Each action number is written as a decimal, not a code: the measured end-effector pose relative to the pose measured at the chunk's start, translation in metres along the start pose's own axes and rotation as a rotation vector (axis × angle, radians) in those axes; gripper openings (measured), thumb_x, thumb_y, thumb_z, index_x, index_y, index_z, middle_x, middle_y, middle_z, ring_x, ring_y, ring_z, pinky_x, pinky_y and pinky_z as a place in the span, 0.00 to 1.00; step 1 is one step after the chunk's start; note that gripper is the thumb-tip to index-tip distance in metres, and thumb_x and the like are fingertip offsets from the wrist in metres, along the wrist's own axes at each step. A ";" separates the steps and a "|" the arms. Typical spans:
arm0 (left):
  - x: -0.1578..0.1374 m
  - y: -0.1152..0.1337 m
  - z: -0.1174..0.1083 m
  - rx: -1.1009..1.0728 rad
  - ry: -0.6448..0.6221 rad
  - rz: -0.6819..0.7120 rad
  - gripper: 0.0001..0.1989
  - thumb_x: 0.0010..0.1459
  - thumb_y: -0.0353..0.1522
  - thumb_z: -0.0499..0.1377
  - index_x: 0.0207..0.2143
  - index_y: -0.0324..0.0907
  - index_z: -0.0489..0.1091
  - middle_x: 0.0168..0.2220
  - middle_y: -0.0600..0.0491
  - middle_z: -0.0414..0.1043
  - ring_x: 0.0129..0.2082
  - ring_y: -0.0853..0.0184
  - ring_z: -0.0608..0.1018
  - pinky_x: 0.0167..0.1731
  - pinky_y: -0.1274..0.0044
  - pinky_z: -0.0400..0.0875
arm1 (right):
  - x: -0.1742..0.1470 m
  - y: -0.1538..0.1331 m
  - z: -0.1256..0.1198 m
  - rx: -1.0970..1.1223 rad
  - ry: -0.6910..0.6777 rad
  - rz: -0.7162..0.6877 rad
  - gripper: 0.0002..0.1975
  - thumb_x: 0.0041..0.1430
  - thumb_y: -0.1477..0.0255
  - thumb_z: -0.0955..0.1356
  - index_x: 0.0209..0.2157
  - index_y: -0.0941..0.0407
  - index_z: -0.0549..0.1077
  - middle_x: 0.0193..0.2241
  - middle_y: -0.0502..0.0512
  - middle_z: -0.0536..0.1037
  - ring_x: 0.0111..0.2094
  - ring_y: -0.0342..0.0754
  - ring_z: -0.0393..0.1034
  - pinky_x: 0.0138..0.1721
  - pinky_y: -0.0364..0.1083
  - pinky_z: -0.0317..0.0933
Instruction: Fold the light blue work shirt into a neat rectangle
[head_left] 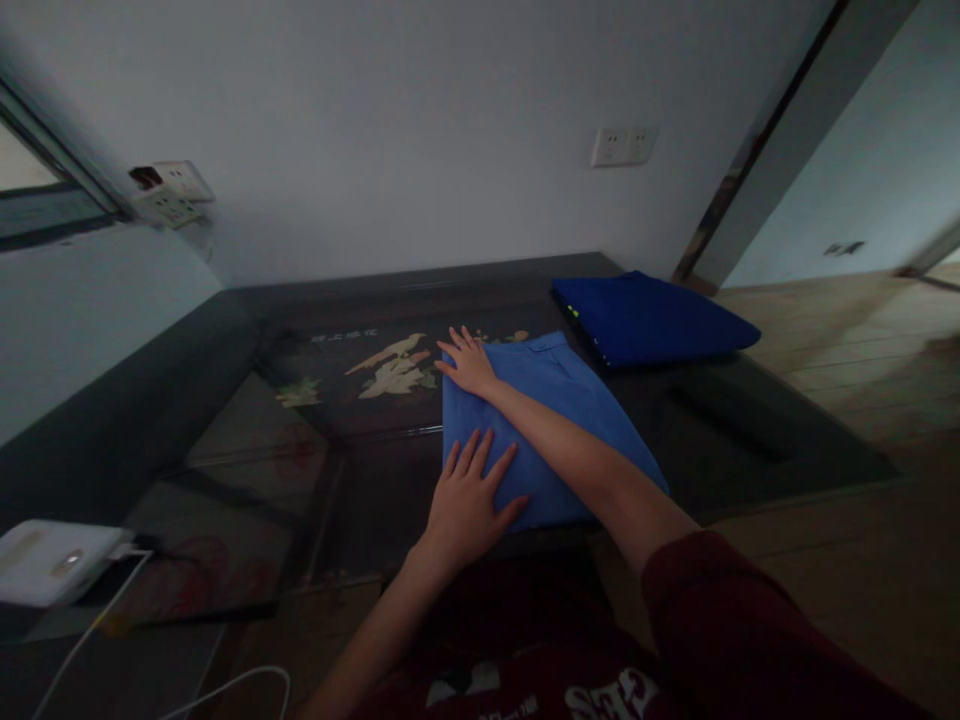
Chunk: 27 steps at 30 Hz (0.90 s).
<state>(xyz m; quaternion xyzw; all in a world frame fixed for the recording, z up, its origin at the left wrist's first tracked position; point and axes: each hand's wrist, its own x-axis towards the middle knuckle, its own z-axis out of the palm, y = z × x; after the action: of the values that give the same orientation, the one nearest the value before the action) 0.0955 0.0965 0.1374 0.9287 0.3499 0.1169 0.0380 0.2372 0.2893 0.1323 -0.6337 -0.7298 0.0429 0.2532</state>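
A folded light-blue garment (555, 410), with a waistband-like edge at its far end, lies flat on the dark glossy table (375, 500). My left hand (469, 500) rests palm down on its near left part, fingers spread. Farther up, my right hand (466, 362) lies flat over the garment's far left corner, its fingers apart and the tips just past the edge. The right forearm crosses above the cloth and hides some of it. Neither hand grips the fabric.
A folded dark-blue garment (660, 320) lies at the table's back right. Near it is a dark elongated object (727, 420), too dim to name. A white box-like device (56, 560) with a white cable (97, 620) sits at left. Wall sockets (624, 146) are behind the table.
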 end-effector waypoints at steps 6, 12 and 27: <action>0.000 0.001 -0.002 0.016 0.011 0.002 0.31 0.60 0.49 0.51 0.64 0.52 0.53 0.66 0.48 0.51 0.66 0.55 0.53 0.63 0.58 0.50 | -0.019 0.000 -0.066 0.196 0.096 -0.062 0.27 0.64 0.60 0.62 0.60 0.58 0.63 0.63 0.62 0.58 0.66 0.54 0.42 0.64 0.58 0.41; 0.001 0.000 0.001 0.027 0.037 0.000 0.31 0.60 0.49 0.51 0.63 0.52 0.54 0.65 0.48 0.52 0.65 0.55 0.54 0.62 0.58 0.51 | -0.161 0.013 -0.124 0.141 -0.086 -0.190 0.30 0.62 0.55 0.61 0.62 0.52 0.59 0.65 0.57 0.52 0.66 0.52 0.42 0.64 0.58 0.44; 0.001 -0.003 0.005 0.076 0.049 0.023 0.30 0.61 0.49 0.48 0.64 0.53 0.51 0.65 0.48 0.52 0.65 0.55 0.55 0.61 0.58 0.55 | -0.271 0.061 -0.120 -0.166 -0.140 0.187 0.33 0.63 0.50 0.54 0.64 0.51 0.53 0.65 0.58 0.51 0.66 0.56 0.43 0.62 0.65 0.40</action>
<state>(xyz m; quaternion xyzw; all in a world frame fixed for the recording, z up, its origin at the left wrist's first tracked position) 0.0960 0.0994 0.1323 0.9303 0.3440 0.1269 -0.0070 0.3619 0.0138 0.1273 -0.7131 -0.6844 0.0497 0.1434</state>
